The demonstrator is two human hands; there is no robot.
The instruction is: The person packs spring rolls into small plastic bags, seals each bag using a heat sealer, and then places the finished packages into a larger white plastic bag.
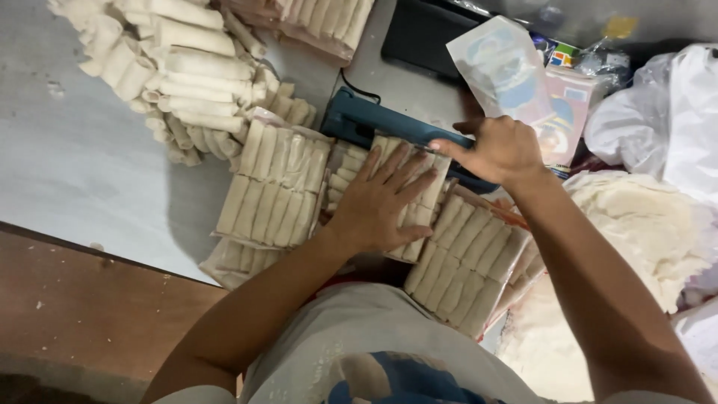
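A clear bag of pale rolls point(389, 191) lies flat at the middle of the grey tabletop point(82, 164), its far end tucked under the blue bar of a heat sealer point(374, 120). The left hand point(381, 202) lies spread and flat on top of this bag, fingers splayed and pointing away from the person, pressing the rolls down rather than gripping them. The right hand point(497, 150) sits on the sealer's bar just beyond the bag's right end, fingers curled loosely over it with the forefinger stretched out to the left; it closes on nothing but the bar.

Just left of the held bag, touching it, a stack of filled bags point(273, 187) lies with its rolls in two neat rows, and another bag peeks out beneath it. To the right and nearer the person, a second pile of filled bags point(467, 262) leans at a slant. Beyond the left stack, a loose heap of unpacked rolls point(179, 67) spreads across the tabletop. Behind the sealer stand printed empty pouches point(516, 75). On the far right are a mound of white wrapper sheets point(643, 239) and crumpled white plastic bags point(666, 112).
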